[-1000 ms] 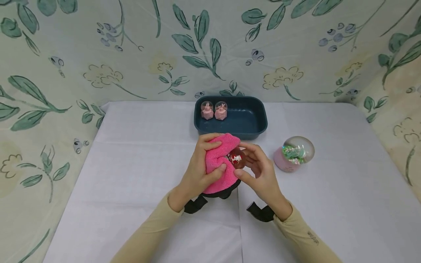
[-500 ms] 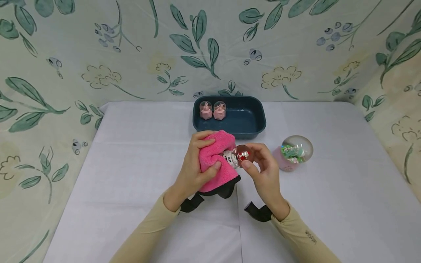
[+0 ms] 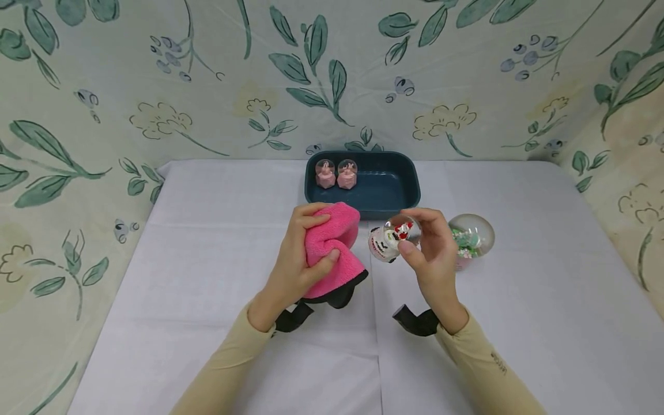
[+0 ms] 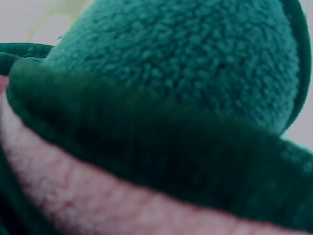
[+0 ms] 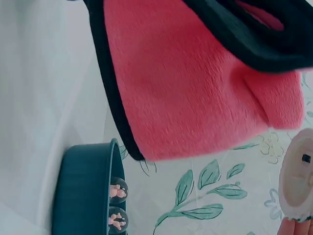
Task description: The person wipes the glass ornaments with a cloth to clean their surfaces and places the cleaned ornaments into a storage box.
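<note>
In the head view my left hand (image 3: 293,253) grips a bunched pink towelling cloth (image 3: 334,233) with black edging. My right hand (image 3: 434,251) pinches a small snow globe (image 3: 383,244) by its clear dome, between thumb and fingers. It has a white base and a red-and-white figure inside, and is tipped with the base toward the cloth, a gap between them. The right wrist view shows the cloth (image 5: 195,83) large and the globe's pale underside (image 5: 297,171) at the right edge. Folds of cloth (image 4: 171,54) fill the left wrist view, hiding the left fingers.
A dark blue tray (image 3: 389,190) stands at the back with two small pink snow globes (image 3: 336,175) at its left. A larger snow globe (image 3: 474,233) with a pink base is partly behind my right hand. White cloth (image 3: 207,242) covers the table; a leaf-patterned curtain (image 3: 358,75) hangs behind.
The snow globe has come out of the cloth's fold and moved right in my right hand, its white base now showing. My left hand has shifted left with the cloth.
</note>
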### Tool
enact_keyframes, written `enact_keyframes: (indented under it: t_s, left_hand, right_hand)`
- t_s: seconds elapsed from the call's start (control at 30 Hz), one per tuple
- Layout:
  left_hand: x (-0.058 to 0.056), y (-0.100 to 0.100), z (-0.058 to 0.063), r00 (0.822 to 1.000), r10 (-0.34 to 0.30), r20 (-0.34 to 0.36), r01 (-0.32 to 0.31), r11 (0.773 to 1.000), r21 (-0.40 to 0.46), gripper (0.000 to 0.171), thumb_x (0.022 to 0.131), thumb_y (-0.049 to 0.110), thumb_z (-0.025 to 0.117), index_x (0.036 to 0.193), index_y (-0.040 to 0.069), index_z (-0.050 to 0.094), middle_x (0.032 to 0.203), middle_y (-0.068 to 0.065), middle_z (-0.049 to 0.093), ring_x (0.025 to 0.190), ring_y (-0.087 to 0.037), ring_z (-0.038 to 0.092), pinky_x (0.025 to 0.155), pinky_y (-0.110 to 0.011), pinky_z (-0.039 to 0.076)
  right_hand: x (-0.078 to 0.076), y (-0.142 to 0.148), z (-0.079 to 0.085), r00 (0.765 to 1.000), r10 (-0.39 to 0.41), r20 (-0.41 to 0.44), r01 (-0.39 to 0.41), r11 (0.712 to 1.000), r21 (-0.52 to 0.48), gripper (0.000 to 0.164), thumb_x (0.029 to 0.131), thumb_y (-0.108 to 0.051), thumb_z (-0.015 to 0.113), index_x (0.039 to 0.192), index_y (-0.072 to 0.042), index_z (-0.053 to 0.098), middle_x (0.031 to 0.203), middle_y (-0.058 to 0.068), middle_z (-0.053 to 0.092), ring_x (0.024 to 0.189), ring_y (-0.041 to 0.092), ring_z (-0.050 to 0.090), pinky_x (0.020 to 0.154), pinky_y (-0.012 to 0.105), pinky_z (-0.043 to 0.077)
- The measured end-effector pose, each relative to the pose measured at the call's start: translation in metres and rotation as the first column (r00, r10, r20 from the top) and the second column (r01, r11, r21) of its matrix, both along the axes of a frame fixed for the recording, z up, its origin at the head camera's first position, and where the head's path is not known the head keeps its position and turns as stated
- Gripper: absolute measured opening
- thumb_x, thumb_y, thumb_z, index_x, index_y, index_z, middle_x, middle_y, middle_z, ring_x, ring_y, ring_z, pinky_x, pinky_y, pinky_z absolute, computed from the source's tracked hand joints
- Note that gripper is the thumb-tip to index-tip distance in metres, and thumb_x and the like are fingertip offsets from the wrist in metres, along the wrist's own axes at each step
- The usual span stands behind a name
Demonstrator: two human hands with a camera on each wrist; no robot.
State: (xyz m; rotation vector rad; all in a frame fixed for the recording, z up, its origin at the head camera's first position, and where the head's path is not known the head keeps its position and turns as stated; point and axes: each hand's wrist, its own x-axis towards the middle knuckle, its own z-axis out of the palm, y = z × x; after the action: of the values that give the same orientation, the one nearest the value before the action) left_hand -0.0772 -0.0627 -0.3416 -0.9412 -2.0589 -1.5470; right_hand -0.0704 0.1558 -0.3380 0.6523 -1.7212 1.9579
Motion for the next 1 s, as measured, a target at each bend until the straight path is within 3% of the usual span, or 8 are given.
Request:
enact_keyframes:
  t_s: [0.2, 0.33, 0.53, 0.7, 0.83, 1.0]
  left_hand:
    - [0.0, -0.006, 0.001, 1.0, 0.022, 0.001, -0.022, 1.0, -0.015, 0.049, 0.082, 0.016, 0.064, 0.121, -0.001, 0.041, 0.132, -0.019, 0.042, 0.122, -0.03, 0.043, 0.084, -0.04, 0.053]
    - [-0.001, -0.008, 0.0, 0.999, 0.032, 0.007, -0.032, 0.999, -0.017, 0.049, 0.081, 0.014, 0.065, 0.121, -0.001, 0.041, 0.133, -0.018, 0.042, 0.122, -0.029, 0.043, 0.084, -0.04, 0.053]
    - [-0.001, -0.01, -0.002, 0.999, 0.033, 0.014, -0.032, 0.999, -0.011, 0.051, 0.078, 0.011, 0.065, 0.122, 0.0, 0.042, 0.133, -0.017, 0.042, 0.122, -0.028, 0.044, 0.084, -0.039, 0.053]
    - [-0.002, -0.011, -0.003, 0.999, 0.044, 0.017, -0.044, 0.999, -0.012, 0.05, 0.079, 0.012, 0.065, 0.122, -0.001, 0.042, 0.133, -0.018, 0.043, 0.122, -0.028, 0.044, 0.084, -0.039, 0.053]
    - [-0.002, -0.012, -0.003, 0.999, 0.05, 0.02, -0.049, 0.999, -0.016, 0.05, 0.08, 0.014, 0.065, 0.122, -0.001, 0.042, 0.133, -0.018, 0.043, 0.121, -0.028, 0.044, 0.084, -0.039, 0.053]
    - [-0.003, -0.012, -0.004, 0.998, 0.052, 0.035, -0.052, 0.999, -0.013, 0.051, 0.08, 0.014, 0.065, 0.122, -0.001, 0.042, 0.133, -0.017, 0.043, 0.121, -0.027, 0.044, 0.083, -0.039, 0.053]
  right_hand:
    - [-0.021, 0.006, 0.005, 0.999, -0.032, -0.022, 0.032, 0.999, -0.012, 0.046, 0.085, -0.023, 0.07, 0.116, 0.01, 0.057, 0.102, 0.014, 0.062, 0.098, 0.028, 0.054, 0.085, 0.03, 0.04]
    - [-0.037, 0.008, 0.005, 0.994, -0.11, -0.021, 0.111, 0.993, 0.05, 0.046, 0.087, -0.022, 0.07, 0.117, 0.009, 0.058, 0.103, 0.012, 0.063, 0.093, 0.026, 0.051, 0.082, 0.03, 0.037]
    - [-0.053, -0.001, 0.018, 0.971, -0.238, 0.031, 0.23, 0.961, 0.153, 0.04, 0.087, -0.015, 0.068, 0.117, 0.011, 0.058, 0.106, 0.007, 0.063, 0.093, 0.017, 0.055, 0.087, 0.027, 0.043]
    - [-0.072, -0.005, 0.024, 0.947, -0.316, 0.06, 0.291, 0.922, 0.254, 0.035, 0.086, -0.001, 0.066, 0.118, 0.011, 0.058, 0.107, 0.015, 0.061, 0.091, 0.011, 0.055, 0.087, 0.028, 0.045]
    - [-0.094, -0.003, 0.021, 0.935, -0.343, 0.089, 0.301, 0.901, 0.314, 0.037, 0.087, -0.003, 0.066, 0.12, 0.009, 0.058, 0.102, 0.017, 0.059, 0.088, 0.008, 0.054, 0.085, 0.027, 0.045]
    - [-0.131, 0.005, -0.003, 0.916, -0.356, 0.184, 0.282, 0.899, 0.335, 0.041, 0.087, -0.013, 0.069, 0.124, 0.002, 0.059, 0.098, 0.01, 0.059, 0.088, 0.008, 0.055, 0.083, 0.024, 0.045]
